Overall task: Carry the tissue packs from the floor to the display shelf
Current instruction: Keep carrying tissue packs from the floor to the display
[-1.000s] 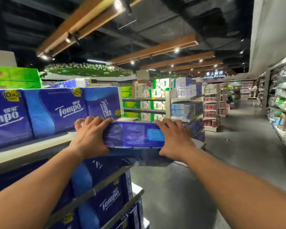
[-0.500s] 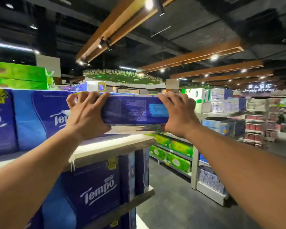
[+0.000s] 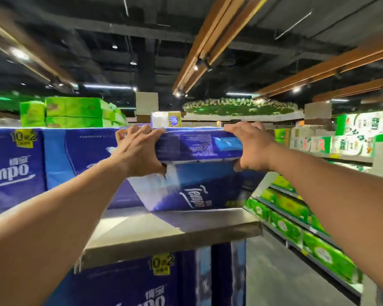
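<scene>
Left hand [image 3: 139, 149] clamps the near-left end of the blue Tempo tissue pack [image 3: 199, 146], fingers hooked over the top edge and thumb tucked beneath. Right hand [image 3: 251, 146] grips the opposite end in the same manner. With both ends pinned, the soft wrapped pack is kept from sagging or twisting, which is the likely reason for the two-handed hold.

Location: the pack is raised at the top tier of the display shelf [image 3: 170, 228], level with the top of the blue packs already stacked there [image 3: 58, 160]. It sits directly above a tilted Tempo pack [image 3: 186, 188], which leans with one lower edge on the shelf board. Whether the two are touching cannot be confirmed.

Edges and clearance: the metal front lip of the shelf runs below the hands, with bare board showing in front of the tilted pack. To the left, stacked packs form a wall just beside the left hand; little lateral room remains there. To the right the shelf ends, with open aisle and green-packed shelving [image 3: 296, 219] well apart.

Assessment: placement is in progress. The tilted pack beneath offers an uneven seat, so a slide toward the open right end is a risk.
</scene>
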Demonstrator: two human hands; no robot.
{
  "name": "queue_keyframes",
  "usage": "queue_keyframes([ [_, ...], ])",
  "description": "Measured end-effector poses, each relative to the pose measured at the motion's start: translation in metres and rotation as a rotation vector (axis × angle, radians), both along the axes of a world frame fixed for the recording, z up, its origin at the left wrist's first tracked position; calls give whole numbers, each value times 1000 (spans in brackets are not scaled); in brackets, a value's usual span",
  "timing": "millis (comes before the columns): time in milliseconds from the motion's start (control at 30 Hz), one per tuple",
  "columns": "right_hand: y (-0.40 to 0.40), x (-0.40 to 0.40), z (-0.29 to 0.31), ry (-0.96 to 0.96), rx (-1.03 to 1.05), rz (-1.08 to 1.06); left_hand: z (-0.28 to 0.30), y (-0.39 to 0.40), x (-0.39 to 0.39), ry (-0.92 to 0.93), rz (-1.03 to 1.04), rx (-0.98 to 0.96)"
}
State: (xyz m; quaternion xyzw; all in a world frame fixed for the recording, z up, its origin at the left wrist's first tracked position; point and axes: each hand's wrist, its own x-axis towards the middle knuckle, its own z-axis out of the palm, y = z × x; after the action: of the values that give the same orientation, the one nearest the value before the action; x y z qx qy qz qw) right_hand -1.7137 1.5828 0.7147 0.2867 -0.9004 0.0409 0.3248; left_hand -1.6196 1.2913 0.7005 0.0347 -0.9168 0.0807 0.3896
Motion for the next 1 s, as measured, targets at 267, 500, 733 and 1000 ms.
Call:
queue_keyframes([
  [267, -25, -146, 41, -16, 106, 86, 63, 3, -101, -161, 191, 56],
  [500, -55, -209, 54, 1, 131, 136, 64, -6, -146, -224, 409, 86],
  [733, -84, -255, 64, -73, 126, 189, 82, -34, -189, -302, 363, 207],
  [1000, -99, -268, 67, -113, 126, 177, 91, -42, -189, -398, 252, 306],
])
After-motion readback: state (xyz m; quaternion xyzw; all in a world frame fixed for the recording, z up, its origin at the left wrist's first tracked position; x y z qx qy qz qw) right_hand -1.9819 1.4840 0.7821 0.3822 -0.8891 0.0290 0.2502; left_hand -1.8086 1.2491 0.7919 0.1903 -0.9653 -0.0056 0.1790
